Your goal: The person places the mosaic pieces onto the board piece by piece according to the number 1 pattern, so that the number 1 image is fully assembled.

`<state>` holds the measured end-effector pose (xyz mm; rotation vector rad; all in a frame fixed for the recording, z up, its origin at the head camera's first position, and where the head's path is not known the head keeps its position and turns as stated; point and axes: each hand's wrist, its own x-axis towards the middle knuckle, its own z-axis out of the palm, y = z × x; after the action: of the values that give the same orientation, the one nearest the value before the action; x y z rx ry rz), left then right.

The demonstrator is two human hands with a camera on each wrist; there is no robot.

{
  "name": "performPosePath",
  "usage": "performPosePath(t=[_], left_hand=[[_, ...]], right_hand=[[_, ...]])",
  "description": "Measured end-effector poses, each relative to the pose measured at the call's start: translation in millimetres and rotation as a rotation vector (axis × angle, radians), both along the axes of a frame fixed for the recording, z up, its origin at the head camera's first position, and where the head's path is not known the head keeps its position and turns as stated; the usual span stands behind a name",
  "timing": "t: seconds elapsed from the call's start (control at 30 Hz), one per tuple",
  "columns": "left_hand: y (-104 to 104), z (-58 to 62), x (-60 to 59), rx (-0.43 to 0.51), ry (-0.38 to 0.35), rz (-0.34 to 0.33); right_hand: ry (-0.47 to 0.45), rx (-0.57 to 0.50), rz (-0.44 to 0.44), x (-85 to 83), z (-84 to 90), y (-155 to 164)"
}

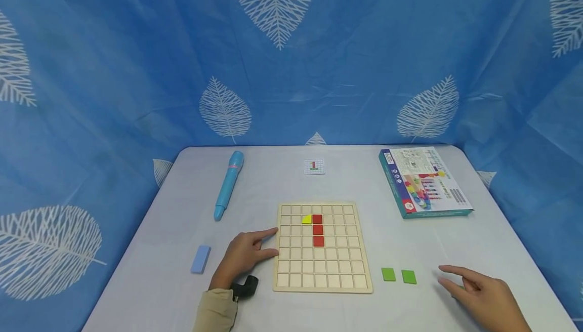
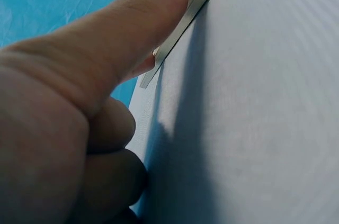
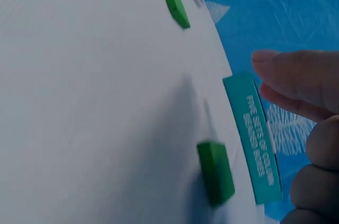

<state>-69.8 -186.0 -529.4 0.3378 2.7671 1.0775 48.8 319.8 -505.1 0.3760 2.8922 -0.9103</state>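
Resting at the left edge of the wooden grid board (image 1: 322,247), the left hand (image 1: 246,256) lies on the pale surface (image 1: 150,281), its forefinger and thumb stretched straight so that their tips touch the board's rim — the grip is relaxed and clamps nothing. In the left wrist view the forefinger's tip presses against the board's thin edge (image 2: 183,23).

The board is a light wooden tray divided into small square cells. Three red tiles (image 1: 318,230) stand in a column in its upper middle part, and a yellow tile (image 1: 306,219) sits just left of the top one.

Right of the board lie two green tiles (image 1: 398,275), side by side and near each other. The right hand (image 1: 483,296) hovers just beyond them, farther from the board, fingers loosely spread and holding nothing.

Left of the board lie a blue pen-shaped device (image 1: 228,184) and a light blue block (image 1: 201,259); behind the board is a small pattern card (image 1: 314,166); to the board's upper right is a teal-edged game box (image 1: 423,181). A blue cloth with white leaf prints (image 1: 273,3) hangs all round the surface.
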Motion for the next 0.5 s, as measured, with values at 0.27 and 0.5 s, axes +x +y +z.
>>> performPosePath(t=[0.27,0.5], left_hand=[[0.0,0.8,0.7,-0.009,-0.012,0.006],[0.2,1.1,0.0,0.001,-0.030,0.009]], right_hand=[[-0.082,0.008,-0.044,14.0,-16.6,23.9],[-0.135,-0.042,-0.082,17.3,-24.3,30.2]])
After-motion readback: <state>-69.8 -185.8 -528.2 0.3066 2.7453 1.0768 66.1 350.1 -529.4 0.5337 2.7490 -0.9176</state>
